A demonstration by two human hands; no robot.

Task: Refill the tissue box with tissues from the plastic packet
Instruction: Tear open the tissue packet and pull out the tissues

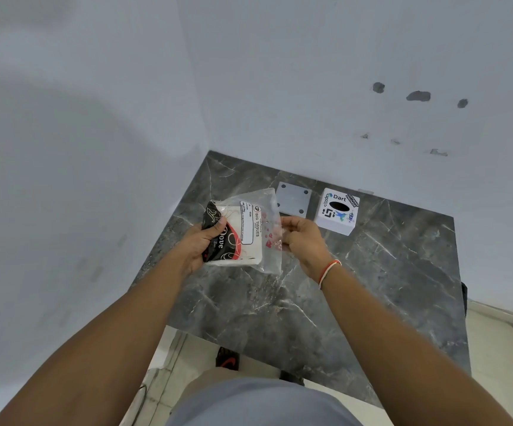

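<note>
I hold a clear plastic packet [249, 232] of white tissues above the dark marble table [372, 287]. The packet has a black and red printed end and a label reading "BIG TISSUES". My left hand [201, 245] grips that printed end. My right hand [303, 241] pinches the loose, empty plastic at the other end. A white cube tissue box [338, 212] with stickers and a dark oval slot on top stands on the table behind my right hand. A flat grey square panel [293, 198] with corner holes lies just left of the box.
The table fits into a corner of white walls [95, 149] at left and behind. The right wall has chipped marks [418, 95]. Pale floor tiles [501, 348] and my feet show past the table's near edge.
</note>
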